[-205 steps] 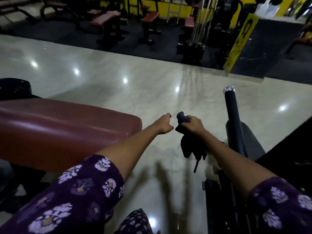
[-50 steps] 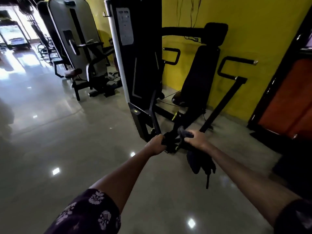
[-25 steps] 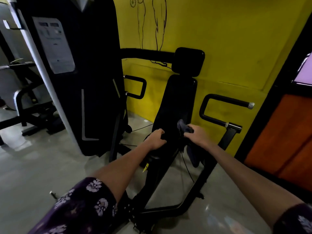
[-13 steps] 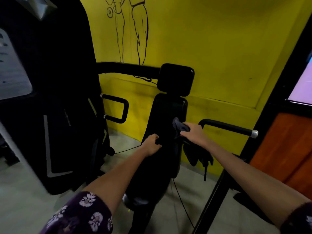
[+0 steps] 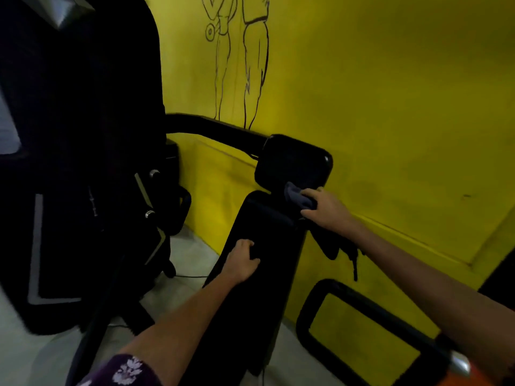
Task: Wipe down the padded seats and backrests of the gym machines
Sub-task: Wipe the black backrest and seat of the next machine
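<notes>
A black padded backrest [image 5: 267, 246] of a gym machine stands upright against the yellow wall, with a square black head pad [image 5: 294, 164] above it. My right hand [image 5: 326, 208] grips a dark cloth [image 5: 299, 197] at the top right of the backrest, just under the head pad; the cloth's loose end [image 5: 338, 246] hangs down beside the pad. My left hand [image 5: 242, 261] rests with curled fingers on the left edge of the backrest, lower down. The seat is hidden below my arms.
The machine's tall black weight-stack housing [image 5: 78, 162] fills the left. A black loop handle [image 5: 362, 316] with a chrome end juts out at lower right, another black handle [image 5: 182, 210] at left. The yellow wall [image 5: 390, 107] is close behind; grey floor [image 5: 189, 263] lies below.
I have come closer to the machine. My right hand with the cloth has risen to the top of the backrest, and my left hand has settled on its left edge.
</notes>
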`<state>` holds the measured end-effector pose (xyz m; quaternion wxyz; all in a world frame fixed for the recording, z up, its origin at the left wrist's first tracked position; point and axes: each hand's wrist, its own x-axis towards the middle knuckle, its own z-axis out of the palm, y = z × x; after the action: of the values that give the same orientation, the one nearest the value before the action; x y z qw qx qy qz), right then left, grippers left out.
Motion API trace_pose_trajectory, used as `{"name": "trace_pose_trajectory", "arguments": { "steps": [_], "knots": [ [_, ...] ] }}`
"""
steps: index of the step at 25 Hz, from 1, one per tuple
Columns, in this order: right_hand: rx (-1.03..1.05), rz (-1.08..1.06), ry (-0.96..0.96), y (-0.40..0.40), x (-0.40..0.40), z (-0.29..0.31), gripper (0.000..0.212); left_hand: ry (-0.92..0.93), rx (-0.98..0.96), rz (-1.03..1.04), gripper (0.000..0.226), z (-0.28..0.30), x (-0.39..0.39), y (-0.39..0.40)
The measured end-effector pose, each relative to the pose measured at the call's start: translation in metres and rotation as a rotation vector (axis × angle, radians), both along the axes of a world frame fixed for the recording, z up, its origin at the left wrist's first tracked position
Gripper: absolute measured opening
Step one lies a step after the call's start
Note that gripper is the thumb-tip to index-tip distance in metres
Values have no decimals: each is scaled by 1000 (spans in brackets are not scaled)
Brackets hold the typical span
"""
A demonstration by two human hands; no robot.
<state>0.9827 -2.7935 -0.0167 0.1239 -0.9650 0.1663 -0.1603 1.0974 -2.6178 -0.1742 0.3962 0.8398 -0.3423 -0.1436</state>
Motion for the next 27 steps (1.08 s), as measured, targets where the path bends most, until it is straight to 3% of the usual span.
{"name": "trace_pose_trajectory", "arguments": {
  "steps": [6,10,14,16,21,27],
  "knots": [
    [-347,13,-115,-88,59,46,52,-102,5,158,53,0,28,-110],
    [-931,84,-295,-128,102,48,52,-173,-24,286,58,1,62,-155],
    [-1282,134,-93,-151,134,2,38,-213,-78,450,61,6,88,-189],
    [-1330,143,-93,-159,142,-20,33,-217,-92,529,60,6,104,-204],
    [-1345,161,-372,-177,155,-39,36,-216,-158,703,54,9,140,-234],
    [-1339,167,-479,-182,162,-52,44,17,-282,870,56,0,162,-263]
  ]
}}
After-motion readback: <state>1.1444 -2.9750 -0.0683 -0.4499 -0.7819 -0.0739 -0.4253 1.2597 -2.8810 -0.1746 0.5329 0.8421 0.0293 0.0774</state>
